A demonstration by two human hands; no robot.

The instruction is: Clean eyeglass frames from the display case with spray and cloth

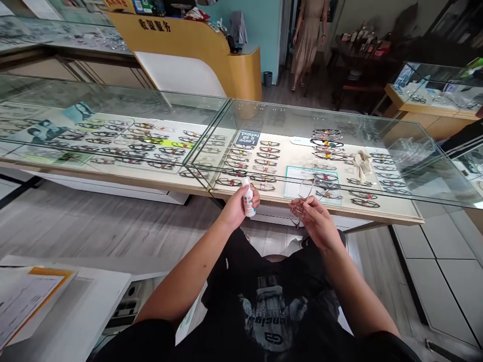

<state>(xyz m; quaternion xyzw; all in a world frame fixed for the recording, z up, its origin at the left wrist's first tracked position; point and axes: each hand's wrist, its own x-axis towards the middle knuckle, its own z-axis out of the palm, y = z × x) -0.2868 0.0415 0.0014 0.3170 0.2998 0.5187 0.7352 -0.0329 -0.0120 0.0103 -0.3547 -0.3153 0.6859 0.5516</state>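
In my left hand [236,207] is a small white spray bottle [249,202] with coloured print, held upright with my thumb near its top. My right hand [319,218] pinches a pair of eyeglasses [298,208] with thin frames, turned on end so one lens is above the other. The bottle and the glasses are apart, both in front of the near edge of the glass display case [271,198]. Behind my right hand, inside the case, several eyeglass frames lie on a teal-edged board [289,188].
Rows of eyeglasses [266,156] fill the case, with a beige cloth [363,163] among them. A second glass case [113,100] adjoins on the left. Papers [33,301] lie on a white desk at lower left. Beyond the yellow counter [245,70] a person [309,40] stands in a doorway.
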